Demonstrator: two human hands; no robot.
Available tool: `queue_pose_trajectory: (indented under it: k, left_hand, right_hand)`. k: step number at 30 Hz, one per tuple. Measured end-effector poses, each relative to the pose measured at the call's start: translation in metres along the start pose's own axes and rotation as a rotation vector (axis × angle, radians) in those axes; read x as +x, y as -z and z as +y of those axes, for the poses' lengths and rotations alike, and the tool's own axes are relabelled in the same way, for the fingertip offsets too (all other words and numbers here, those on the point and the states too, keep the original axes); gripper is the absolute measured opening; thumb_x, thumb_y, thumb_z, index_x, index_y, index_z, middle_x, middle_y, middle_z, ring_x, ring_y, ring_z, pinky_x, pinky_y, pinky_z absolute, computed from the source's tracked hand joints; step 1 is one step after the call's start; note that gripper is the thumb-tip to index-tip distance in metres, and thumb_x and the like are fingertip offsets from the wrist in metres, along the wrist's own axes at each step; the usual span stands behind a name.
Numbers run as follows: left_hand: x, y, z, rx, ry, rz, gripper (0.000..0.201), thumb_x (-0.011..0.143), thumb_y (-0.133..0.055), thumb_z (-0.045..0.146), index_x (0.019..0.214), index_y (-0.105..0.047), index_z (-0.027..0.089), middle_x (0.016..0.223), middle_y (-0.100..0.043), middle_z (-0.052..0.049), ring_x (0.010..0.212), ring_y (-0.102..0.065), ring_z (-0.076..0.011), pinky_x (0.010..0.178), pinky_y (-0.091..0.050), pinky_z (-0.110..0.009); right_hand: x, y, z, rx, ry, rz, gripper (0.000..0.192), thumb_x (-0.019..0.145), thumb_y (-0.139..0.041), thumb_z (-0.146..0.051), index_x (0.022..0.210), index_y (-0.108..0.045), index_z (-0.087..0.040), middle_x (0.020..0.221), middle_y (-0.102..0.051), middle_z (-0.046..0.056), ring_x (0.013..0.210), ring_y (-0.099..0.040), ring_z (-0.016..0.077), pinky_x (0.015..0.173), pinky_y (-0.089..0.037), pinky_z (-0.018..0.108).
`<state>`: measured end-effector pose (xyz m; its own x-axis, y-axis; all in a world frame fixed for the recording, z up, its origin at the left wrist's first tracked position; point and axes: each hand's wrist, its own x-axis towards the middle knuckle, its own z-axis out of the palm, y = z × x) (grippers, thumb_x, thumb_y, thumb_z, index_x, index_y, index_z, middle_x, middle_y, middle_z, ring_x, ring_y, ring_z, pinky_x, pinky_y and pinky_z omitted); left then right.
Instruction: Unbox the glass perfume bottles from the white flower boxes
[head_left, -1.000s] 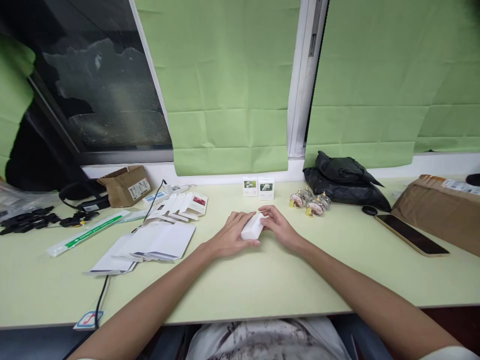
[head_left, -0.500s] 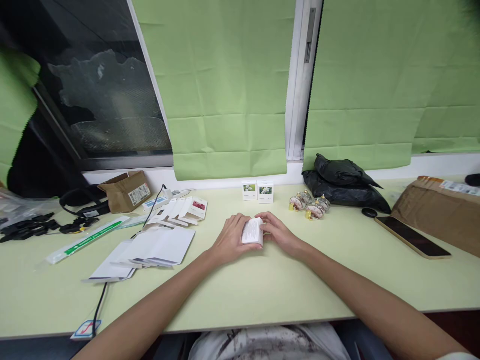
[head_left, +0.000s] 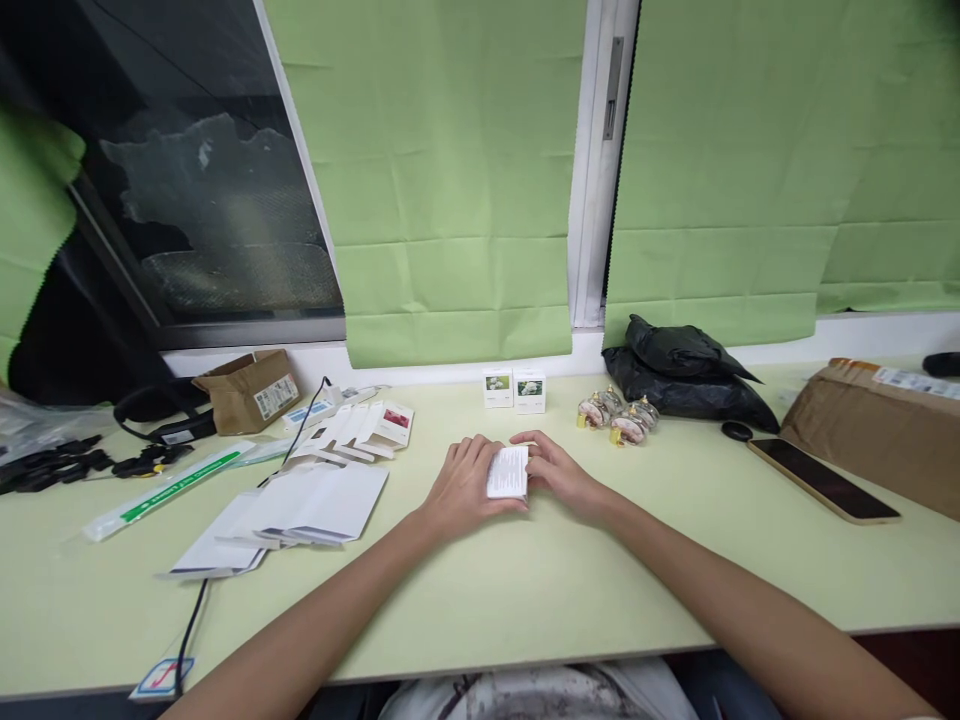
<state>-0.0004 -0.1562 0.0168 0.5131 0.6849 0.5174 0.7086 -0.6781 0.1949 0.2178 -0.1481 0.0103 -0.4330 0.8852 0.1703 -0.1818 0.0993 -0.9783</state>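
Far left of the hands: black clips (head_left: 52,462), headphones (head_left: 154,408), an open cardboard box (head_left: 251,388) by the wall. A black cable (head_left: 196,600) runs from there toward the near desk (head_left: 525,590) edge, passing under a loose pile of flat white sheets (head_left: 300,500). Behind those, a fan of flat carton blanks (head_left: 360,428).

Left hand (head_left: 465,485): fingers curled round the left side of a small white box (head_left: 508,472), thumb underneath as far as can be told. Right hand (head_left: 559,472): fingers closed on the box's right edge, index finger arched over the top. The box sits between both hands, printed face up, low over or touching the desk; cannot tell which.

Risks, as judged:
- The box looks like thin card. Squeezing from both sides could dent a panel or crease a flap.
- Grip is by fingertips only; a slip would drop the box on the desk, a short fall, little harm.
- Just beyond the hands stand two small picture boxes (head_left: 514,389), and beyond the right hand a cluster of small glass bottles (head_left: 613,417). A forward reach or sweeping wrist could topple them; the bottles could roll.
- Further right, a phone (head_left: 823,480) lies flat, well apart from the right elbow's line but reachable by a wide swing.
- A black bag (head_left: 686,375) and brown parcel (head_left: 877,425) sit far right, out of the way.
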Motion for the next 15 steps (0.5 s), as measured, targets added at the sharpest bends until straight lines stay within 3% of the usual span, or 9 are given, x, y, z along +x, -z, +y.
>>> queue_pose_trajectory:
  k: [5, 9, 12, 15]
  left_hand:
    - [0.000, 0.003, -0.005, -0.094, 0.089, -0.017, 0.073, 0.078, -0.073, 0.073, 0.130, -0.054, 0.025, 0.115, -0.059, -0.008, 0.105, -0.055, -0.0297, 0.092, -0.044, -0.046]
    - [0.000, 0.004, -0.010, -0.183, 0.202, -0.002, 0.061, 0.085, -0.070, 0.067, 0.126, -0.056, 0.025, 0.114, -0.059, -0.007, 0.107, -0.056, -0.0289, 0.092, -0.046, -0.045]
    - [0.001, 0.005, -0.011, -0.209, 0.241, 0.009, 0.058, 0.085, -0.070, 0.065, 0.124, -0.056, 0.025, 0.115, -0.059, -0.006, 0.107, -0.057, -0.0287, 0.091, -0.047, -0.044]
    - [0.001, 0.005, -0.011, -0.196, 0.224, 0.028, 0.058, 0.085, -0.071, 0.066, 0.123, -0.056, 0.025, 0.114, -0.059, -0.006, 0.106, -0.057, -0.0290, 0.091, -0.047, -0.044]
  right_hand:
    - [0.003, 0.003, -0.001, 0.046, -0.013, 0.048, 0.035, 0.083, -0.060, -0.030, 0.118, -0.059, -0.028, 0.111, -0.069, 0.001, 0.093, -0.066, 0.0215, 0.080, -0.056, 0.035]
    - [0.004, 0.003, 0.000, -0.201, 0.129, 0.132, 0.027, 0.083, -0.051, -0.024, 0.106, -0.064, -0.027, 0.112, -0.065, 0.002, 0.097, -0.063, 0.0216, 0.087, -0.053, 0.037]
    - [0.001, 0.004, -0.002, -0.428, 0.275, 0.166, 0.026, 0.087, -0.047, -0.020, 0.097, -0.069, -0.026, 0.123, -0.059, 0.004, 0.117, -0.057, 0.0239, 0.103, -0.044, 0.041]
    - [-0.001, 0.004, -0.005, -0.482, 0.324, 0.164, 0.028, 0.092, -0.046, -0.022, 0.088, -0.073, -0.026, 0.138, -0.052, 0.005, 0.133, -0.048, 0.0254, 0.111, -0.037, 0.042]
